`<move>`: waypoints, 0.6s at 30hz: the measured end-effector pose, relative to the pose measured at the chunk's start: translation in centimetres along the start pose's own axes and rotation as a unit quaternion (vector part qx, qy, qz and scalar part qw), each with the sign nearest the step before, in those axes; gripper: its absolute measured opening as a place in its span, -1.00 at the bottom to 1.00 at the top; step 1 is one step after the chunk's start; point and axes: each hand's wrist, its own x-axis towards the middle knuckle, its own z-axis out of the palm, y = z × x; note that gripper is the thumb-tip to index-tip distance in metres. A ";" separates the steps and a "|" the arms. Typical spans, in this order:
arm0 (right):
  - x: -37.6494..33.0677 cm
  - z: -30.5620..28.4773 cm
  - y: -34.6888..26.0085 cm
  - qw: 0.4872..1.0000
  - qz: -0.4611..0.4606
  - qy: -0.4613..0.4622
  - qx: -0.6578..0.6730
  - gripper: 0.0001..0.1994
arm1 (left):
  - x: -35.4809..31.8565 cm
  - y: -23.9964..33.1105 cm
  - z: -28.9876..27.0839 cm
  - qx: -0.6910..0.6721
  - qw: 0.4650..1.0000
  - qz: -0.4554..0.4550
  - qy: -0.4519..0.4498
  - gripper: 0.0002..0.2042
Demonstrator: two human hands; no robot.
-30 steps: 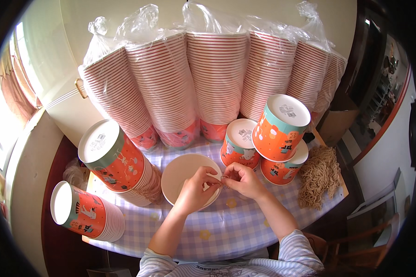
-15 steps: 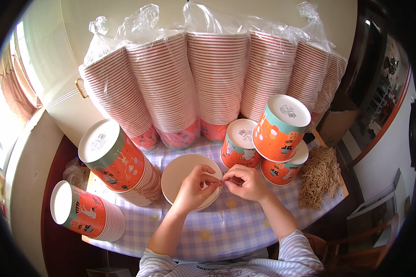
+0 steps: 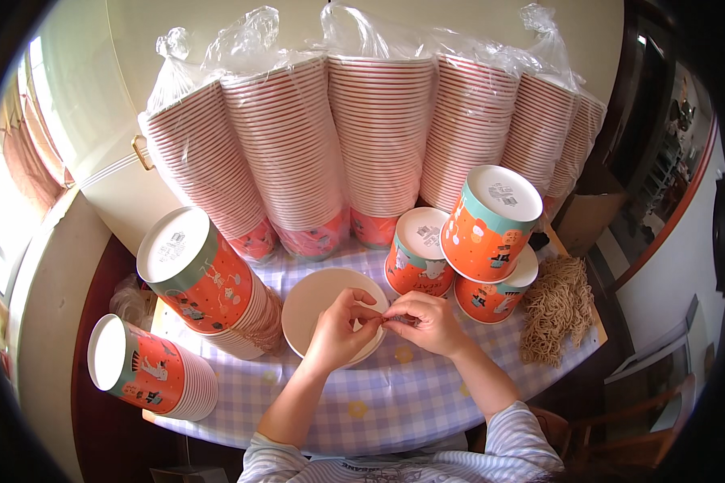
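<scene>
Over the near right rim of a white open paper bucket [image 3: 300, 304], my left hand [image 3: 342, 326] and my right hand [image 3: 424, 322] meet fingertip to fingertip. Each is closed in a pinch. Whatever lies between the fingertips is too small to make out; a thin brownish strand may be there. Just left of the bucket leans an upside-down stack of orange and teal paper buckets [image 3: 209, 286], with tan strands [image 3: 267, 318] hanging along its side. Beyond my right hand stands an upturned orange bucket [image 3: 417, 253]. A tangled bundle of tan strings [image 3: 557, 310] lies at the table's right edge.
Tall plastic-wrapped bucket stacks [image 3: 379, 129] line the back. Two upturned buckets are piled at right, the upper bucket [image 3: 491, 229] resting on the lower bucket [image 3: 499, 298]. A shorter bucket stack [image 3: 157, 370] tilts at the front left. A checked cloth [image 3: 322, 410] covers the table.
My right hand has shifted slightly left, its fingertips closing nearer to my left hand's. The buckets and string bundle have stayed where they were.
</scene>
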 end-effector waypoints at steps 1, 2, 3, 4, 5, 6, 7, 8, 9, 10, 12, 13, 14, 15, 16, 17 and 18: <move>0.0 0.0 0.1 1.000 -0.016 0.005 -0.008 -0.84 | 0.0 0.1 0.0 0.001 1.000 -0.003 -0.001 -0.74; 0.0 0.1 0.1 1.000 -0.017 0.005 -0.007 -0.84 | -0.1 0.1 0.0 0.002 1.000 -0.007 -0.001 -0.74; 0.0 0.1 0.0 1.000 -0.022 0.005 -0.010 -0.85 | -0.1 0.0 0.0 0.003 1.000 -0.007 0.000 -0.74; 0.1 0.1 0.0 1.000 -0.027 0.005 -0.013 -0.85 | -0.1 -0.1 0.0 0.006 1.000 -0.007 0.000 -0.74; 0.1 0.1 -0.1 1.000 -0.027 0.005 -0.013 -0.85 | -0.1 -0.3 0.0 0.010 1.000 -0.006 0.000 -0.74; 0.1 0.1 -0.1 0.999 -0.029 0.002 -0.014 -0.86 | -0.1 -0.3 0.0 0.010 1.000 -0.006 0.000 -0.74; 0.1 0.1 -0.1 0.999 -0.032 -0.001 -0.015 -0.87 | -0.1 -0.4 0.1 0.009 1.000 -0.004 0.003 -0.73; 0.1 0.1 0.0 0.999 -0.032 -0.001 -0.015 -0.87 | -0.1 -0.4 0.1 0.007 1.000 -0.002 0.005 -0.73; 0.1 0.1 0.2 1.000 -0.030 0.002 -0.010 -0.88 | -0.1 -0.3 0.2 0.007 1.000 -0.001 0.005 -0.73; 0.0 0.1 0.3 1.000 -0.027 0.004 -0.005 -0.88 | -0.1 -0.3 0.2 -0.013 1.000 -0.010 0.003 -0.75; -0.1 0.1 0.3 1.000 0.010 0.005 0.024 -0.90 | -0.1 -0.3 0.2 -0.033 0.999 -0.020 0.001 -0.77; -0.1 0.1 0.4 0.997 0.047 0.006 0.052 -0.91 | -0.1 -0.3 0.1 -0.008 1.000 -0.011 0.009 -0.79; -0.2 0.0 0.5 0.998 0.047 0.006 0.052 -0.91 | 0.0 -0.2 0.1 0.016 1.000 -0.001 0.016 -0.81; -0.3 -0.1 0.6 0.993 0.090 0.005 0.082 -0.91 | 0.0 0.0 0.2 0.015 1.000 0.000 0.015 -0.81; -0.3 -0.2 0.8 0.985 0.133 0.003 0.112 -0.92 | 0.0 0.5 0.3 0.084 0.996 0.042 0.003 -0.84; -0.4 -0.1 0.9 0.985 0.132 0.003 0.112 -0.92 | 0.0 0.8 0.4 0.153 0.985 0.083 -0.008 -0.85; -0.4 0.0 1.0 0.977 0.156 0.001 0.145 -0.92 | 0.0 0.7 0.6 0.154 0.985 0.084 -0.008 -0.85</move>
